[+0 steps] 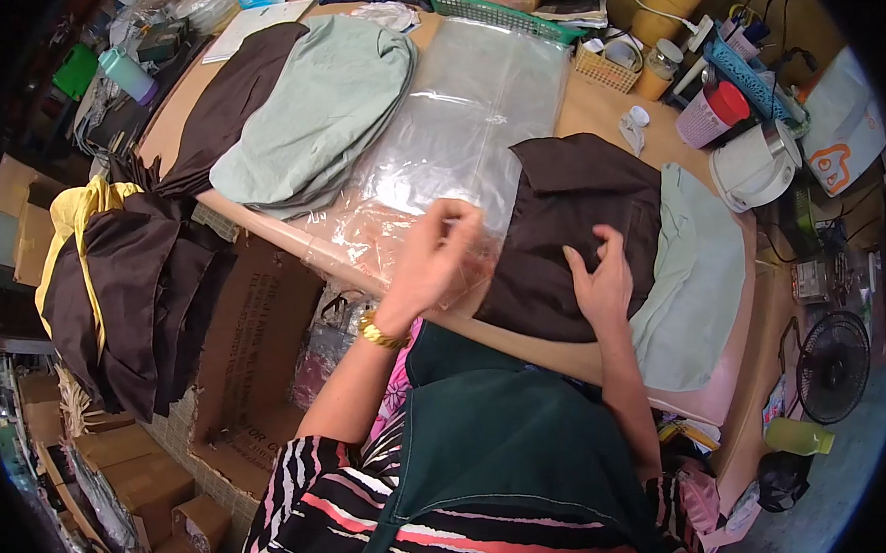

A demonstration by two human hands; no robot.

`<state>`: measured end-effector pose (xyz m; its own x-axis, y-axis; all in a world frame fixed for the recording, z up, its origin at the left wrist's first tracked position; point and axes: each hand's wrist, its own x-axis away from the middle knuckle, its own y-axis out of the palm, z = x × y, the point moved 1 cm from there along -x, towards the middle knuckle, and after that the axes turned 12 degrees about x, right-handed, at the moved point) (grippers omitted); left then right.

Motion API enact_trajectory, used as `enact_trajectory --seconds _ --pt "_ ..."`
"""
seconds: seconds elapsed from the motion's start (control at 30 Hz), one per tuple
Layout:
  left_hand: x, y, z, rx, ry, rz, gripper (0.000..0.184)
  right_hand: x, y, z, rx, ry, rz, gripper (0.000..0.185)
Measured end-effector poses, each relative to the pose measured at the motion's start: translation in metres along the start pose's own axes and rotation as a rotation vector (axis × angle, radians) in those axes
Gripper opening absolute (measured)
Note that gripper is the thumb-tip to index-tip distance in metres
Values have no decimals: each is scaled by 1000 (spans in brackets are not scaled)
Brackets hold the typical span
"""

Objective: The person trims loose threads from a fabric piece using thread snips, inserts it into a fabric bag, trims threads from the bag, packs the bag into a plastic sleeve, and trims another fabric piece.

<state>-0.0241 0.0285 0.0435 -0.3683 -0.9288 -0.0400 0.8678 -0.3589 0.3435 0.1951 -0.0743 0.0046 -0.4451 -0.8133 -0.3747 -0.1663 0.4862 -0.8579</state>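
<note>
My left hand (pixel 440 252) is raised over the near end of a stack of clear plastic bags (pixel 465 125); its fingers are curled, and what they hold, if anything, cannot be made out. My right hand (pixel 604 280) hovers at a folded dark brown cloth (pixel 551 241), thumb and fingers apart, with nothing between them. Right of the brown cloth lies a pale green cloth (pixel 699 293). At the left of the bags, another pale green pile (pixel 324 112) overlaps dark brown cloth (pixel 229 112).
Dark brown and yellow cloths (pixel 133 283) hang in a heap at the left, beside an open cardboard box (pixel 247 357). A green basket (pixel 499 13), a pink cup (pixel 705 118) and a white container (pixel 753 165) line the table's far side. A black fan (pixel 833 366) stands right.
</note>
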Motion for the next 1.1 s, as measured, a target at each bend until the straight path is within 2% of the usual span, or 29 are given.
enact_trajectory --seconds 0.03,0.1,0.17,0.23,0.27,0.3,0.33,0.4,0.47,0.5,0.53,0.57,0.6,0.67,0.7,0.77,0.87,0.9,1.0,1.1 --pt "-4 9 -11 -215 -40 -67 41 5 3 7 9 137 -116 42" --pt "-9 24 -36 -430 -91 -138 42 8 -1 9 -60 166 -124 40" --pt "-13 37 -56 -965 81 -288 40 13 -4 9 -132 207 -125 38" --pt "-19 41 -56 -883 38 -370 37 14 -7 11 40 -30 -90 25" --pt "-19 43 -57 -799 -15 -440 35 16 -5 16 46 -17 -88 25" --pt "-16 44 -53 -623 -9 -375 31 17 2 23 106 -39 -128 21" --pt "-13 42 -47 -622 -8 -387 31 17 4 27 165 -63 -166 18" --pt "-8 32 -32 -649 -154 -379 31 18 3 27 121 -30 -108 16" --pt "-6 23 -26 -703 -172 -390 27 20 5 32 66 5 -90 16" --pt "-5 17 -29 -564 -173 -361 25 17 4 27 63 5 -92 16" --pt "-5 14 -33 -425 -172 -331 24 12 4 21 -234 28 -93 19" --pt "-5 12 -40 -396 -69 -339 18 5 2 13 -532 50 -93 21" --pt "-5 14 -41 -399 -69 -338 18 -3 -5 1 -535 52 -93 21" --pt "-3 21 -41 -353 -31 -380 18 -16 -17 -22 -535 9 -377 26" --pt "-3 21 -37 -354 -29 -384 18 -17 -8 -18 -536 11 -372 26" --pt "-5 15 -25 -523 -12 -274 19 -16 16 -9 -299 -334 -233 19" --pt "-12 -18 -22 -586 -77 -192 18 -11 18 -5 -234 -274 -195 13" --pt "-15 -27 -17 -587 -77 -189 18 -10 21 -3 -300 -217 -150 13" --pt "-17 -27 -11 -441 -282 -89 23 -8 26 1 -400 -163 -50 12" --pt "-3 40 -36 -381 83 -68 32 -7 27 -2 -391 -220 67 14"
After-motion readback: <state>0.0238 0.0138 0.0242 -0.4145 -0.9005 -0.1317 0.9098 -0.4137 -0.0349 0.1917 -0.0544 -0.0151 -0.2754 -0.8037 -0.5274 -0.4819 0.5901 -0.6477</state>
